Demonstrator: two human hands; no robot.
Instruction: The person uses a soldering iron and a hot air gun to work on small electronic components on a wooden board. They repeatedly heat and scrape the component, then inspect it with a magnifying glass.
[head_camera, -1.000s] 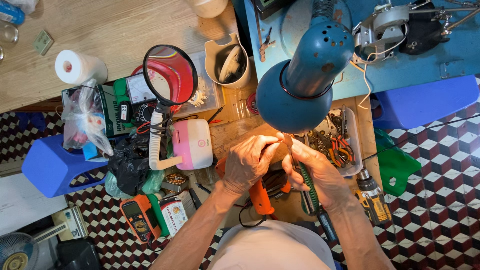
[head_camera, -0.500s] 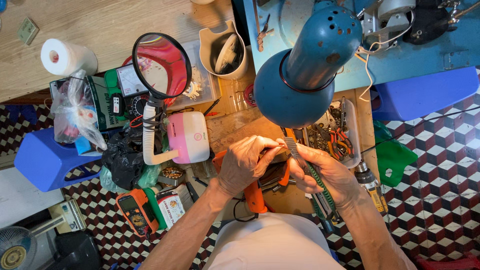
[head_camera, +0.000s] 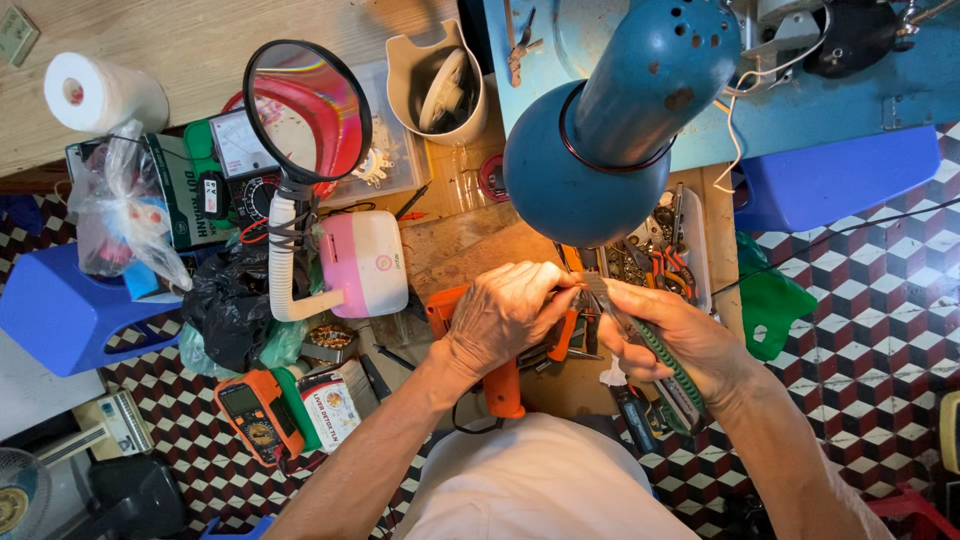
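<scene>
A view from above onto a crowded wooden tabletop (head_camera: 200, 40) over a red, white and black checkered floor (head_camera: 860, 290). At far left a roll of white paper (head_camera: 95, 92) lies on the wood, and below it a clear plastic bag (head_camera: 125, 215) rests against a green box. A blue plastic stool (head_camera: 60, 310) stands on the floor just under them. Lower down, an orange meter (head_camera: 255, 415) lies face up near the person's left forearm.

Moving right, a round magnifying glass (head_camera: 295, 110) on a white bendy neck rises from a pink and white base (head_camera: 365, 262). Behind it sits a cream tub (head_camera: 437, 85) with a dark object inside.

In the middle, the left hand (head_camera: 505, 315) is curled, its fingertips pressed together, pinching something small that cannot be made out. Beneath that hand lies an orange tool (head_camera: 500, 385) with an orange handle pointing toward the person's body. The right hand (head_camera: 670, 335) meets the left one, fingertips nearly touching it, and is closed around pliers (head_camera: 650, 345) with green ridged handles; the metal tip of the pliers points at the left fingertips.

Directly above the hands hangs a large blue lamp (head_camera: 610, 130), its shade casting warm light on the work. Behind the right hand a shallow tray (head_camera: 690, 250) holds screws and small hand tools. At far right a second blue stool (head_camera: 835, 180) stands beside a green cloth-like piece (head_camera: 775, 300).
</scene>
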